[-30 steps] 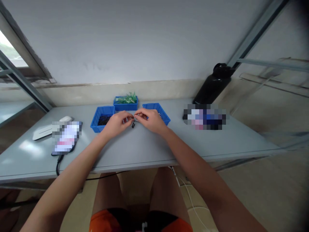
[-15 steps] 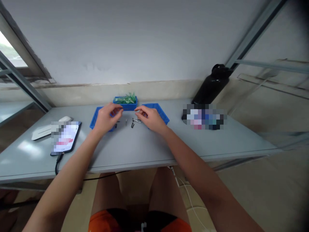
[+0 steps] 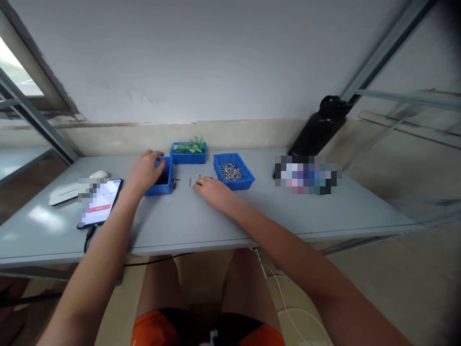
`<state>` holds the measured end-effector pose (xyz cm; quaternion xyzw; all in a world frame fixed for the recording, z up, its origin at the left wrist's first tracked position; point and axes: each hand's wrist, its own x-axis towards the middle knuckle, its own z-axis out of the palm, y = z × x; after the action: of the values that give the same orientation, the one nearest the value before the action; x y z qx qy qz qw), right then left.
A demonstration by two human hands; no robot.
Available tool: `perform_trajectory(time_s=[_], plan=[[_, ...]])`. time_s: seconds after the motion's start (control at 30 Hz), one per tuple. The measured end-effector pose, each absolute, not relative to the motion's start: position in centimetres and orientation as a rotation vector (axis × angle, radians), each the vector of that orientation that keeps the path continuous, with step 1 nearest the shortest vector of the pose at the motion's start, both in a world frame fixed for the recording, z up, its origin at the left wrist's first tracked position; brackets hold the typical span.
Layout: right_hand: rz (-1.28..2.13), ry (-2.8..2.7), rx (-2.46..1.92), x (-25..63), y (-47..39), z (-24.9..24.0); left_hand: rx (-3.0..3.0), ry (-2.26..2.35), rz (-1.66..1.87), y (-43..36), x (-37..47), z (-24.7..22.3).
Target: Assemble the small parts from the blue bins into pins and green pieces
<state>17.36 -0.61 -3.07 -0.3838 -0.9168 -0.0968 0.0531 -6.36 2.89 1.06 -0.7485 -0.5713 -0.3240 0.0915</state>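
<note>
My left hand (image 3: 144, 170) hovers at the left blue bin (image 3: 160, 191), its thumb and fingers apart with nothing visible between them. Dark small pieces (image 3: 163, 178) lie in that bin. On the table, my right hand (image 3: 212, 191) rests with fingers bent together over small pieces. A silver pin-like piece (image 3: 202, 177) shows at its fingertips; whatever is under them is hidden. Between the hands stands or lies a thin silver piece (image 3: 190, 181). A few small dark pieces (image 3: 175, 183) lie beside the left bin. The right blue bin (image 3: 240, 184) holds many silver pin-like metal parts (image 3: 230, 171).
Behind the hands, a third blue bin (image 3: 188, 158) holds green-and-clear packets (image 3: 190, 145). A phone (image 3: 103, 204) with a cable and a white mouse (image 3: 99, 175) are at left. A black bottle (image 3: 319, 127) stands at right, near a blurred-out object (image 3: 306, 175).
My hands have moved apart: the left went to the left bin and its fingers spread. The right came down onto the small pieces on the table, uncovering the right bin.
</note>
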Motion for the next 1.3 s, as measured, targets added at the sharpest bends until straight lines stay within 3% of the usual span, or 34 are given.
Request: perform_trajectory(time_s=[0.2, 0.63, 1.03, 1.3], plan=[[-0.336, -2.814, -1.184, 17.3, -0.7, -2.5, -2.346, -1.595, -1.171, 1.3, -3.0, 1.6], [-0.404, -2.676, -1.118, 17.3, -0.3, -3.0, -2.594, -1.401, -1.028, 0.5, -1.5, 1.2], [0.148, -2.264, -0.982, 18.7, 0.7, -1.9, -2.817, -1.260, -0.882, -0.3, -1.0, 1.4], [0.260, -2.188, -0.772, 19.3, 0.9, -1.4, -2.846, -1.218, -0.905, -0.2, -0.9, 1.3]])
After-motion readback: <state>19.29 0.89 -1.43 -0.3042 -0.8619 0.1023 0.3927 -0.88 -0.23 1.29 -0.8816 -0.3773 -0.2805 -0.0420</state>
